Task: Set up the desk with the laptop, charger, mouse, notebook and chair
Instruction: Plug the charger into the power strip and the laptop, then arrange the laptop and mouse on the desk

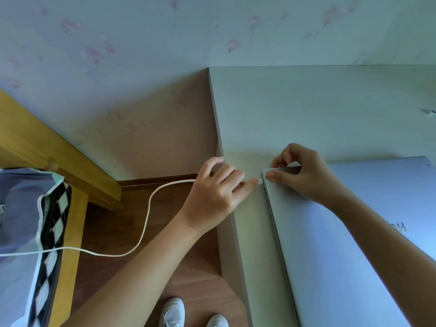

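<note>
Closed laptop (pixel 354 232) on pale tabletop (pixel 306 109), charger cable (pixel 146 223) at its left edge.
Laptop ran off frame right and below; cable's far end left frame at left. Plug (pixel 260 181) mostly hidden, pinched in left hand (pixel 217 194) fingers against the laptop's rear left corner; right hand (pixel 304 175) fingers gripped that corner.

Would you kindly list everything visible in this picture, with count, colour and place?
laptop: one, silver, closed, on the desk at right.
charger cable: one, white, running from the left edge over the floor to the laptop's far left corner.
desk: one, pale, right half.
wooden frame: one, yellow, left.
bedding: grey with a black-and-white check, lower left.
floor: brown wood.
shoes: two, white, bottom centre.
left hand: holding the cable's plug at the laptop's corner.
right hand: steadying that corner.
</note>
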`<state>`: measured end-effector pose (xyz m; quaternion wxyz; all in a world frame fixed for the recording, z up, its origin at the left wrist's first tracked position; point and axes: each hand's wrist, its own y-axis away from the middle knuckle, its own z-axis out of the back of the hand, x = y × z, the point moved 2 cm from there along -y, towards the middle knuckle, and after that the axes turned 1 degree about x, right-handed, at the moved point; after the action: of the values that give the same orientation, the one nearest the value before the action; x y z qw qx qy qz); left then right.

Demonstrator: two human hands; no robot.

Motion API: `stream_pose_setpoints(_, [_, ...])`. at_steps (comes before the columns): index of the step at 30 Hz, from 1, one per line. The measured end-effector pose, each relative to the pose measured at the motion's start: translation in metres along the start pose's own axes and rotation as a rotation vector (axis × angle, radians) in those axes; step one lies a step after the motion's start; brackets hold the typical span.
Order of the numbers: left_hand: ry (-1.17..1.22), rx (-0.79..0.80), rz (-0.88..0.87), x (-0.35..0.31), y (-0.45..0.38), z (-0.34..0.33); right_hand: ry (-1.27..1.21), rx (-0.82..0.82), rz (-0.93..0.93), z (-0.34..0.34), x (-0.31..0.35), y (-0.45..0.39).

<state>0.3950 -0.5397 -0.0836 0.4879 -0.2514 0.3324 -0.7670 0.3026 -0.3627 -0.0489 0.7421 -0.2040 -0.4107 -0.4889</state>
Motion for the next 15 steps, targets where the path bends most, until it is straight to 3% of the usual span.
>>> stream_pose_setpoints(2, [0.0, 0.05, 0.013, -0.001, -0.001, -0.002, 0.018, -0.028, 0.047, 0.002, 0.001, 0.005])
stream_pose_setpoints(6, [0.035, 0.146, 0.027, -0.005, -0.007, -0.001, 0.44, -0.14, 0.247, 0.012, -0.003, 0.026])
stream_pose_setpoints(10, [0.039, 0.232, 0.057, -0.012, -0.019, 0.008, 0.704, -0.193, 0.274, 0.019, -0.006, 0.056])
stream_pose_setpoints(15, [0.098, 0.378, 0.065, -0.035, -0.047, 0.036, 0.784, -0.246, 0.199, 0.038, 0.01, 0.099])
